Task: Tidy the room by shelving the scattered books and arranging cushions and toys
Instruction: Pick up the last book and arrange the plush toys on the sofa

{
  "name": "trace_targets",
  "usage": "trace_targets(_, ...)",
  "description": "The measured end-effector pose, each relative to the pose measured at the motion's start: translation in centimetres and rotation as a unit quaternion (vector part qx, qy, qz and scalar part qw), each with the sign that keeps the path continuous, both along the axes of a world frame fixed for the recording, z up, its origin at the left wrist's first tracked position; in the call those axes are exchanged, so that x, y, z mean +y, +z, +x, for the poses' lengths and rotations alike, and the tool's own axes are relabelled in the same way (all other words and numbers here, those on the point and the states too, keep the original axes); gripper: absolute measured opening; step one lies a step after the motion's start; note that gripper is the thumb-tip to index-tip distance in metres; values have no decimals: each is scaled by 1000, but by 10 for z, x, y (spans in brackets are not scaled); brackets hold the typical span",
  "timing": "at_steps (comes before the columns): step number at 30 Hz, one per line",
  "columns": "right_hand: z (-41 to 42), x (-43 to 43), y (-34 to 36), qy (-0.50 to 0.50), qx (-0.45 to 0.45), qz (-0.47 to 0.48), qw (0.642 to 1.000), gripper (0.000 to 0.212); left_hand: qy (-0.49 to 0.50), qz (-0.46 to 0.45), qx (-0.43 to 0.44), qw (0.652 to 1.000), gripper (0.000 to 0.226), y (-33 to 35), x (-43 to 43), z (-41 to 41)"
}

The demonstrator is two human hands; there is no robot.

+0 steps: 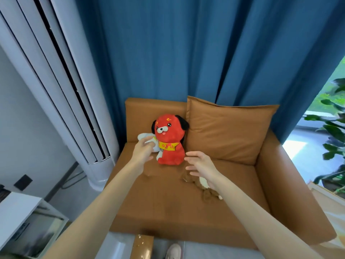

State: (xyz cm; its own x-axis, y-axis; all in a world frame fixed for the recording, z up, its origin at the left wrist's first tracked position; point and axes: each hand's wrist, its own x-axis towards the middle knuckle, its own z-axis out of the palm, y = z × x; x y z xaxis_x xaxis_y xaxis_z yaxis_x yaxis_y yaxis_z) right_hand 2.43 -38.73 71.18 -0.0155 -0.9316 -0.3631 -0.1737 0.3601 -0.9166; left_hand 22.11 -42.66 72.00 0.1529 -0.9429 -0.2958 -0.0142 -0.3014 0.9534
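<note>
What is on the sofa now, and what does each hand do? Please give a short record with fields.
sofa: tan, before a blue curtain
red plush dog: upright on the seat, against the backrest
white plush toy: touching the dog's side
brown plush toy: lying on the seat, partly under the right hand
cushion: leaning on the backrest, beside the dog
left hand: fingers curled round the white plush toy
right hand: open, fingers spread, holding nothing

Red dog (170, 141) on sofa (168, 206); L hand (142, 152) round white plush (144, 137); R hand (201, 168) spread over brown plush (207, 194)
</note>
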Motion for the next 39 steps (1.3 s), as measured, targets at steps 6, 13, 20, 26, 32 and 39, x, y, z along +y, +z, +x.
trace_targets(6, 18, -116, -15, 24, 34, -2, 999, 23, 18, 0, -5, 1000, 36, -30, -111, 24)
trace_targets(13, 39, -227, -27, 63, 62, -37, 995, 22, 13, 0, -43, 999, 36, -55, -198, 46)
trace_targets(20, 57, -335, -65, 136, 159, -77, 975, 25, 24, 9, -66, 997, 35, -87, -266, 61)
trace_targets(26, 76, -438, -103, 257, 252, -61, 931, 39, 45, -5, -88, 995, 35, -106, -324, 70)
trace_targets(32, 89, -531, -171, 312, 383, -118, 861, 39, 67, 41, -118, 990, 37, -168, -396, 69)
trace_targets(39, 85, -607, -244, 380, 506, -185, 752, 52, 52, 101, -156, 981, 36, -251, -463, 55)
